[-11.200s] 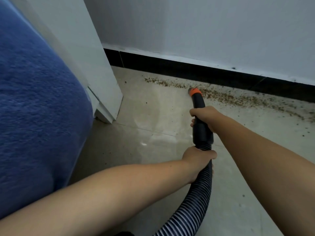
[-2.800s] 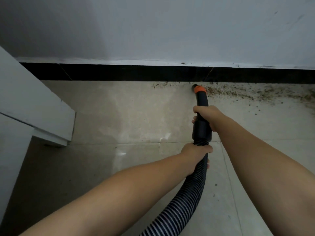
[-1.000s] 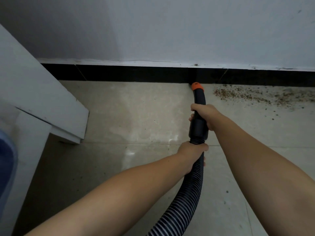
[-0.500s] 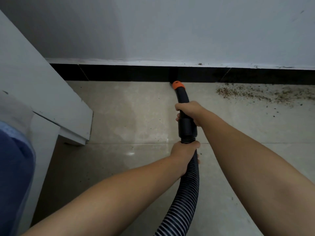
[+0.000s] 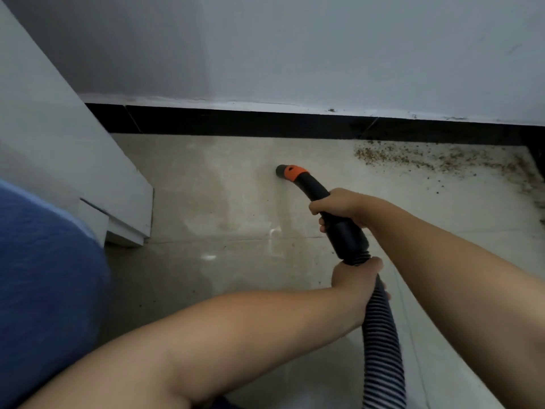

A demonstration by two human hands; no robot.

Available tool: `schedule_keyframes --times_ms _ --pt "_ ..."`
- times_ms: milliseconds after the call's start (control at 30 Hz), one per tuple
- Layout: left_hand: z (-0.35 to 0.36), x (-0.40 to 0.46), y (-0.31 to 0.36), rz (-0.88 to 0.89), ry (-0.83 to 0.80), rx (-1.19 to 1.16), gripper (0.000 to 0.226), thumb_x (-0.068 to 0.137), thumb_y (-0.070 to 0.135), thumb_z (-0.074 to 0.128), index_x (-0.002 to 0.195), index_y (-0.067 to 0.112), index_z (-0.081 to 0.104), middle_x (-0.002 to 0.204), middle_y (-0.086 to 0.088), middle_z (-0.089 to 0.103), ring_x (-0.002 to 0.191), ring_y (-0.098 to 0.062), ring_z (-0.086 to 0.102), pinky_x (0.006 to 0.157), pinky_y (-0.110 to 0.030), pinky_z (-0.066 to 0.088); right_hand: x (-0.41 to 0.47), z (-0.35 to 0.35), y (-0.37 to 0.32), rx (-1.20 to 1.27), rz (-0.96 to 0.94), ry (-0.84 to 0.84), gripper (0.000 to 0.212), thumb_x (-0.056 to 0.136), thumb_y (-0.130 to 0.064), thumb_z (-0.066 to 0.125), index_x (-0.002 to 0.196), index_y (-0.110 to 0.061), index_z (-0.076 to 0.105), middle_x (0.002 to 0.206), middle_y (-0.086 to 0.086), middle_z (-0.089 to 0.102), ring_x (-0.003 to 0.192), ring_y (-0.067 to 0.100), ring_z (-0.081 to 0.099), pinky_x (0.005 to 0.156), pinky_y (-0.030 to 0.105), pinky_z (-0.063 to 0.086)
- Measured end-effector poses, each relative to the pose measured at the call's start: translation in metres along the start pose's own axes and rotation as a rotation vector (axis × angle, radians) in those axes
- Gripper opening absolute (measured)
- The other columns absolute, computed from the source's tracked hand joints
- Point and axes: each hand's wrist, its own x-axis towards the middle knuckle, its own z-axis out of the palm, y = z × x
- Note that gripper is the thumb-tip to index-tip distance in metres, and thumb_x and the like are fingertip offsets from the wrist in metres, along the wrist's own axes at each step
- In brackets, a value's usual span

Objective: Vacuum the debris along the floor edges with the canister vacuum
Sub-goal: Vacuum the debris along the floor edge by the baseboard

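Both hands grip: right hand (image 5: pixel 343 206) on the nozzle (image 5: pixel 290 172), left hand (image 5: pixel 358 274) on the hose (image 5: pixel 382 343); mid-sweep, I'd say; next, swing right into the debris (image 5: pixel 413 157) by the far baseboard (image 5: pixel 236 122).

Looks like a home, likely a bedroom corner. Glossy beige tile floor (image 5: pixel 224 202), black skirting (image 5: pixel 236 122) under a plain grey-white wall (image 5: pixel 295 45). Left of the grips: white furniture panel (image 5: pixel 59 160) and blue fuzzy bedding (image 5: pixel 44 276). Household vacuum hose (image 5: pixel 380 343) in use.
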Motion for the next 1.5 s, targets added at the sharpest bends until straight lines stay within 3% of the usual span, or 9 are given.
schedule_keyframes --times_ms 267,500,633,800,967,1067,1300,1367,1500 --pt "0.051 0.014 -0.012 -0.078 0.034 0.389 0.024 0.092 0.028 0.06 0.078 0.01 0.053 0.066 -0.007 0.058 0.051 -0.017 0.056 0.049 -0.023 0.048 -0.01 -0.062 0.075 0.305 0.018 0.151 0.032 0.084 -0.005 0.06 0.112 0.0 0.046 0.067 0.013 0.059 0.053 0.023 0.06 0.05 0.031 0.053" --pt "0.156 0.035 -0.033 -0.098 0.07 0.459 0.018 0.09 0.02 0.061 0.083 0.007 0.052 0.066 -0.009 0.056 0.05 -0.019 0.055 0.052 -0.027 0.049 -0.02 -0.151 0.147 0.39 0.018 0.068 0.034 0.085 -0.007 0.059 0.114 -0.002 0.044 0.068 0.011 0.061 0.05 0.02 0.062 0.047 0.028 0.052" --pt "0.207 0.037 -0.037 -0.141 0.035 0.454 0.016 0.088 0.014 0.062 0.087 0.003 0.05 0.065 -0.011 0.055 0.047 -0.02 0.054 0.049 -0.028 0.05 -0.03 -0.195 0.181 0.427 0.032 0.048 0.035 0.085 -0.008 0.058 0.117 -0.002 0.044 0.07 0.011 0.061 0.057 0.022 0.063 0.053 0.032 0.052" --pt "0.249 0.051 -0.051 -0.143 0.017 0.468 0.016 0.087 0.014 0.062 0.084 0.004 0.05 0.065 -0.01 0.054 0.046 -0.02 0.053 0.049 -0.028 0.049 -0.036 -0.234 0.213 0.464 0.051 0.052 0.031 0.085 -0.007 0.058 0.113 -0.002 0.045 0.065 0.01 0.059 0.047 0.018 0.062 0.042 0.025 0.051" --pt "0.26 0.066 -0.069 -0.114 -0.03 0.412 0.015 0.085 0.012 0.063 0.08 0.005 0.051 0.064 -0.01 0.053 0.045 -0.02 0.051 0.038 -0.021 0.045 -0.033 -0.246 0.233 0.476 0.072 0.094 0.017 0.083 -0.008 0.059 0.096 -0.005 0.048 0.063 0.009 0.06 0.043 0.016 0.063 0.042 0.025 0.051" --pt "0.258 0.074 -0.076 -0.126 -0.084 0.436 0.015 0.086 0.012 0.063 0.079 0.006 0.051 0.064 -0.01 0.053 0.046 -0.02 0.051 0.039 -0.022 0.045 -0.031 -0.248 0.248 0.505 0.087 0.193 0.014 0.084 -0.007 0.059 0.091 -0.004 0.048 0.065 0.01 0.06 0.042 0.016 0.063 0.041 0.024 0.051" --pt "0.267 0.089 -0.057 -0.118 -0.117 0.417 0.015 0.087 0.012 0.064 0.081 0.007 0.051 0.067 -0.01 0.053 0.049 -0.021 0.051 0.046 -0.027 0.046 -0.016 -0.269 0.25 0.576 0.077 0.29 0.027 0.084 -0.008 0.06 0.108 0.0 0.049 0.067 0.011 0.06 0.049 0.019 0.063 0.046 0.027 0.052" --pt "0.267 0.092 -0.053 -0.118 -0.108 0.402 0.014 0.087 0.012 0.064 0.083 0.007 0.051 0.068 -0.01 0.053 0.05 -0.022 0.051 0.048 -0.028 0.046 -0.011 -0.272 0.247 0.575 0.07 0.288 0.028 0.083 -0.009 0.061 0.107 -0.001 0.05 0.068 0.011 0.061 0.052 0.02 0.063 0.051 0.03 0.053" --pt "0.266 0.094 -0.052 -0.132 -0.102 0.358 0.014 0.086 0.013 0.065 0.085 0.007 0.052 0.068 -0.01 0.054 0.049 -0.021 0.052 0.047 -0.027 0.046 -0.005 -0.272 0.241 0.531 0.07 0.254 0.023 0.081 -0.011 0.064 0.098 -0.004 0.05 0.06 0.009 0.064 0.048 0.02 0.066 0.048 0.03 0.054"
